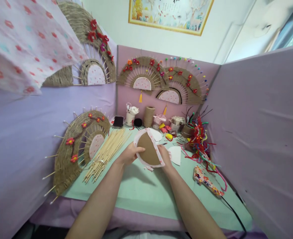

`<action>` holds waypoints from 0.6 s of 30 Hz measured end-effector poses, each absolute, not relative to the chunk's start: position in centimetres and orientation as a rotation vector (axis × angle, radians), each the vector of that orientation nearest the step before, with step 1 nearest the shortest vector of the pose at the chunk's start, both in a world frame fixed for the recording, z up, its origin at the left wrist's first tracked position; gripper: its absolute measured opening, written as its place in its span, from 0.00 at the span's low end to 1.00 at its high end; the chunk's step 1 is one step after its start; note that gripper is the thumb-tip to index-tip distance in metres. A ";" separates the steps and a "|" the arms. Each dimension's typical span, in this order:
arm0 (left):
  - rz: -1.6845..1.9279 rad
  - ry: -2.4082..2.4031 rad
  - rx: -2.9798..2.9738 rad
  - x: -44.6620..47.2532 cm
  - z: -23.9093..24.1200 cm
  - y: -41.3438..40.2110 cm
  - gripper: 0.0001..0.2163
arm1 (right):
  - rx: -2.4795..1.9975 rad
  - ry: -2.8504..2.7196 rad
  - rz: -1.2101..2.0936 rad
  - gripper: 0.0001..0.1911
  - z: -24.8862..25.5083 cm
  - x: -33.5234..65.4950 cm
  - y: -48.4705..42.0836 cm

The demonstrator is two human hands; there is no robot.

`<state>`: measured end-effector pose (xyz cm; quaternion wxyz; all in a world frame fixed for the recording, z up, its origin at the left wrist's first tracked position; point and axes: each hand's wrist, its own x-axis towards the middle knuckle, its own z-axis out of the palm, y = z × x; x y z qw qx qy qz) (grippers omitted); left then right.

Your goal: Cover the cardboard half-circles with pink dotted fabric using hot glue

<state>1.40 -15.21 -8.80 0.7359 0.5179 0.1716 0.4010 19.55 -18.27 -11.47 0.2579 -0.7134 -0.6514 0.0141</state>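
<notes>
Above the green tabletop I hold a brown cardboard half-circle (150, 151) edged with white cloth printed in pink-red dots. My left hand (130, 153) grips its left side, thumb lying over the brown face and the other fingers behind it. On the right, my right hand (164, 156) holds the straight edge from behind, so most of its fingers are hidden. The cloth border is folded round onto the cardboard. A small dotted scrap of cloth (148, 168) shows just under its lower edge. White cut pieces (175, 155) lie on the table beyond my right hand.
A bundle of thin wooden sticks (106, 151) lies at left, beside a twine-woven fan (70, 156). A flowered glue gun (207, 181) with a black cord rests at right. Colourful pipe cleaners (201, 139), a twine roll (149, 116) and pots line the back. Partitions enclose the table.
</notes>
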 end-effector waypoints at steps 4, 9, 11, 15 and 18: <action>0.931 0.480 1.367 2.0 -8.8 -15.6 0.25 | -1.572 -1.404 0.040 0.17 -10.7 20.6 -18.5; 0.935 0.641 1.629 2.7 -8.8 -16.1 0.21 | -0.999 -1.192 0.144 0.08 -9.9 20.5 -19.5; 0.931 0.651 1.661 2.8 -8.8 -16.2 0.21 | -0.961 -1.211 0.063 0.06 -9.6 20.4 -19.8; 0.923 0.656 1.669 2.9 -8.9 -16.1 0.21 | -0.992 -1.291 0.017 0.05 -9.5 20.2 -20.0; 0.919 0.660 1.664 2.9 -9.0 -16.0 0.21 | -0.971 -1.299 0.062 0.05 -9.8 20.1 -19.9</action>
